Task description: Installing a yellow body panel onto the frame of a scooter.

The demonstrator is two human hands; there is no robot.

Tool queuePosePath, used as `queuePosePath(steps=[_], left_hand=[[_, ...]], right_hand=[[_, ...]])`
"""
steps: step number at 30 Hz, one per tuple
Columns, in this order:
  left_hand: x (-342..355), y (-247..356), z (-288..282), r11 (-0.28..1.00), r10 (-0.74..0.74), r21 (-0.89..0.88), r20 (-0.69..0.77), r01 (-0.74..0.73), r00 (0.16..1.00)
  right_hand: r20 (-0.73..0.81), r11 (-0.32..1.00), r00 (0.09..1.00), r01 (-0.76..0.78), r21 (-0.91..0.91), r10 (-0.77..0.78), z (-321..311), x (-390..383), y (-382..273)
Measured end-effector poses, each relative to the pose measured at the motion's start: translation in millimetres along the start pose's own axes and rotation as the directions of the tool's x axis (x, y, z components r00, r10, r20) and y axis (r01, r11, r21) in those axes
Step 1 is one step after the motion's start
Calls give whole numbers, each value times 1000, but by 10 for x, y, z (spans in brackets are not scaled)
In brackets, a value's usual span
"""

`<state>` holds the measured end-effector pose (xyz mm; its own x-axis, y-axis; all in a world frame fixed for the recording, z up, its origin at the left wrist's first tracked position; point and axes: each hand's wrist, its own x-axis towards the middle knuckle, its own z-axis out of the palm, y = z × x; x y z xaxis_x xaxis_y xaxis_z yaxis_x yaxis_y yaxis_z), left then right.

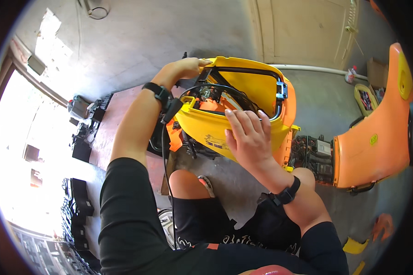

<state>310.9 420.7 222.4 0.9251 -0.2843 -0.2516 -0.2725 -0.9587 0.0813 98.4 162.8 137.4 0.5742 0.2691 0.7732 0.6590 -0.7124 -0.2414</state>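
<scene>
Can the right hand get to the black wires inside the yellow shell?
Probably yes. The right hand lies flat on the near rim of the yellow shell, and the black wires sit just past its fingers in the open top. Nothing covers the opening; the left hand grips the far-left edge.

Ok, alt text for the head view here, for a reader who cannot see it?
Seen from above, a crouching person's left hand grips the far rim of a yellow scooter body shell while the right hand rests flat on its near edge. An orange panel stands to the right.
</scene>
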Motion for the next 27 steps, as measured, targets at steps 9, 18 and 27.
queuePosePath(steps=[9, 18, 27], left_hand=[[51, -70, 34, 997, -68, -24, -20, 67, 998], [-175, 240, -102, 999, -39, 35, -47, 41, 998], [-180, 124, -63, 997, -79, 9, 6, 78, 997]], right_hand=[[-26, 999, 1000, 4, 46, -3, 38, 8, -19], [-15, 999, 999, 48, 19, -48, -5, -3, 26], [-27, 998, 999, 22, 59, -21, -8, 18, 0]])
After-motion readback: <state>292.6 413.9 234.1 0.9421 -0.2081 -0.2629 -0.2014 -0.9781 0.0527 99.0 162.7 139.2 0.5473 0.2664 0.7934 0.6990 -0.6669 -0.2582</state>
